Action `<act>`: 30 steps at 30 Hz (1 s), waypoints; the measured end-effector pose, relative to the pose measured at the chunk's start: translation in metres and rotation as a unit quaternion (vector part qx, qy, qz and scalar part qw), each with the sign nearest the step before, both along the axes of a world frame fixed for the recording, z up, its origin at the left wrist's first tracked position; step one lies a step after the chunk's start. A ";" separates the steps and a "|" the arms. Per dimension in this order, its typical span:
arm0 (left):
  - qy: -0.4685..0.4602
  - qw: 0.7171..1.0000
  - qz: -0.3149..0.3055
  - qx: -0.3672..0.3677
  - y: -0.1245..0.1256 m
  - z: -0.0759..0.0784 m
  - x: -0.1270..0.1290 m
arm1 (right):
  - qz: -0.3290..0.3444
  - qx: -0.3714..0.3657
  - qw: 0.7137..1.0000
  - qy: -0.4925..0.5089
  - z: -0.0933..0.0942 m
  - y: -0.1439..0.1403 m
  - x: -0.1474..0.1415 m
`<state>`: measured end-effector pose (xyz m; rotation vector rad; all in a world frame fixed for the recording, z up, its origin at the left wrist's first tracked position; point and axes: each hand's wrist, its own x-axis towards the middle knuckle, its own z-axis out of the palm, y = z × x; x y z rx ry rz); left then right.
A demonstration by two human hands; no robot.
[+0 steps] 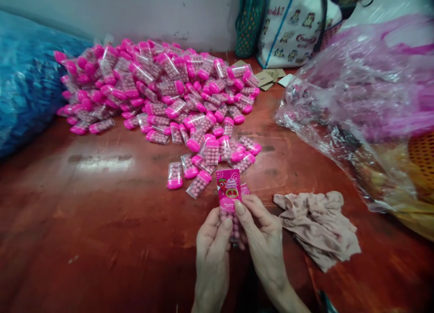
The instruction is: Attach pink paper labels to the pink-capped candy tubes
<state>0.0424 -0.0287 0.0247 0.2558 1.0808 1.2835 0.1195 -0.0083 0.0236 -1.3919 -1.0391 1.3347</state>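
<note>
Both hands are up front pinching one small clear plastic candy case (231, 213) filled with pink balls. The left hand (212, 247) grips its lower part, while the right hand (262, 240) presses a pink sticker label (229, 191) with a cartoon strawberry onto the case; the writing is too small to read. Behind the case sits a big pile of clear pink-capped candy cases (162, 91), too many to count, with about ten loose ones spilling toward the hands. Right of the case lies one crumpled beige cloth (317, 225). Left of it the red-brown wooden table (84, 222) is bare. Further right is a clear and pink plastic bag (366, 100).
</note>
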 end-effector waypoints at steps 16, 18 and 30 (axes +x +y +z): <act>0.144 0.986 -0.076 0.020 -0.007 0.000 -0.006 | 0.031 -0.088 0.992 0.090 0.003 -0.004 0.000; 0.132 0.990 -0.049 0.010 -0.009 -0.001 -0.002 | -0.016 -0.079 0.996 0.045 -0.001 -0.009 -0.005; 0.093 0.995 -0.017 -0.023 0.007 0.009 0.009 | 0.056 -0.079 0.985 0.141 -0.004 0.001 0.011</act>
